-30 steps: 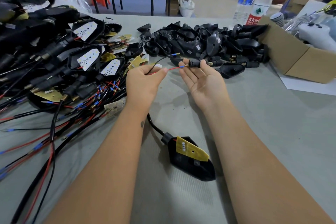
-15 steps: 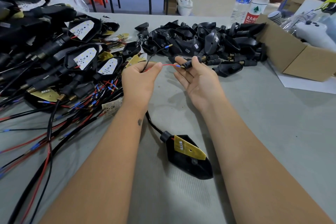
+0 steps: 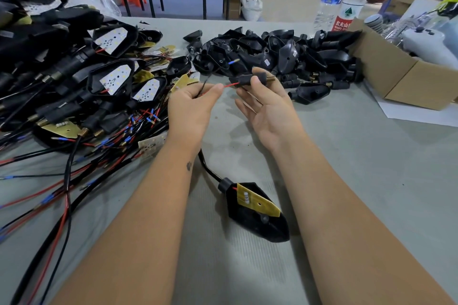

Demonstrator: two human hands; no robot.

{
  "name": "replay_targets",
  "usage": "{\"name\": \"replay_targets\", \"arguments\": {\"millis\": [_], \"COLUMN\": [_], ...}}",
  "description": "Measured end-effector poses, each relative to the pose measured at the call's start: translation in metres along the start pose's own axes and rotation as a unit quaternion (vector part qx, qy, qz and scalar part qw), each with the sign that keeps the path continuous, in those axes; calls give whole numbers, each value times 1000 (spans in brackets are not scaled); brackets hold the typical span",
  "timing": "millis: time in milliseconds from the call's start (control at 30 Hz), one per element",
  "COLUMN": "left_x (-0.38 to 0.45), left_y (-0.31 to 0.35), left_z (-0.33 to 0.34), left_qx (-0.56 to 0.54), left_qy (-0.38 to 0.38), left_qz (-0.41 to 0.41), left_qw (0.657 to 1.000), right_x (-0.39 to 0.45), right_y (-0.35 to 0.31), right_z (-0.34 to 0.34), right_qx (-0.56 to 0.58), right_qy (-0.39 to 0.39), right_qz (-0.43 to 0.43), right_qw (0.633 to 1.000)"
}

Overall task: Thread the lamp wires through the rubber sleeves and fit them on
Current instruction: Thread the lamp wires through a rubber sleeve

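My left hand [image 3: 190, 104] pinches a red wire [image 3: 230, 85] and a black wire [image 3: 205, 82] whose blue-tipped end [image 3: 233, 62] sticks up free. The red wire's end goes into a black rubber sleeve [image 3: 244, 80] with a brass threaded stud, held between the thumb and fingers of my right hand [image 3: 267, 109]. Both wires run back under my left wrist as a black cable [image 3: 208, 168] to a black lamp housing [image 3: 257, 213] with a yellow circuit board, lying on the grey table between my forearms.
Finished lamps with trailing red and black wires [image 3: 74, 96] are heaped at left. A pile of black housings and sleeves [image 3: 272, 54] lies behind my hands. A cardboard box [image 3: 396, 77] and two water bottles [image 3: 347, 0] stand at the right rear.
The red wire's tip has entered the sleeve's end. My right hand has tilted the sleeve so its brass stud points right, and both hands have lifted slightly.
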State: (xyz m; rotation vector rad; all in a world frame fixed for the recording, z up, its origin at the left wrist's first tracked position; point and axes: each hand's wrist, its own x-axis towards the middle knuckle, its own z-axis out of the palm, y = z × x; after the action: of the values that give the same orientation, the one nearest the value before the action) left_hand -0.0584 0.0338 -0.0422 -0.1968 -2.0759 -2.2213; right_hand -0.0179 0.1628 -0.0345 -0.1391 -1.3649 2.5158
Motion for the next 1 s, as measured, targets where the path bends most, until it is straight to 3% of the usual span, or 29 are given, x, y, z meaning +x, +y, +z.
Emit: {"name": "replay_targets", "arguments": {"millis": [133, 467, 700, 1000], "left_x": [-3, -1, -5, -3], "left_y": [1, -2, 2, -2], "left_z": [3, 4, 7, 7], "left_qx": [11, 51, 44, 118], "left_qy": [-52, -49, -87, -93], "left_qz": [8, -17, -16, 1], "left_qw": [999, 997, 995, 989], "right_x": [0, -1, -4, 2], "right_y": [1, 1, 8, 6], "right_z": [4, 4, 5, 3], "right_qx": [-42, -74, -210, -115], "right_qy": [3, -10, -47, 45], "right_qz": [20, 17, -14, -40], "right_qw": [999, 997, 976, 991]}}
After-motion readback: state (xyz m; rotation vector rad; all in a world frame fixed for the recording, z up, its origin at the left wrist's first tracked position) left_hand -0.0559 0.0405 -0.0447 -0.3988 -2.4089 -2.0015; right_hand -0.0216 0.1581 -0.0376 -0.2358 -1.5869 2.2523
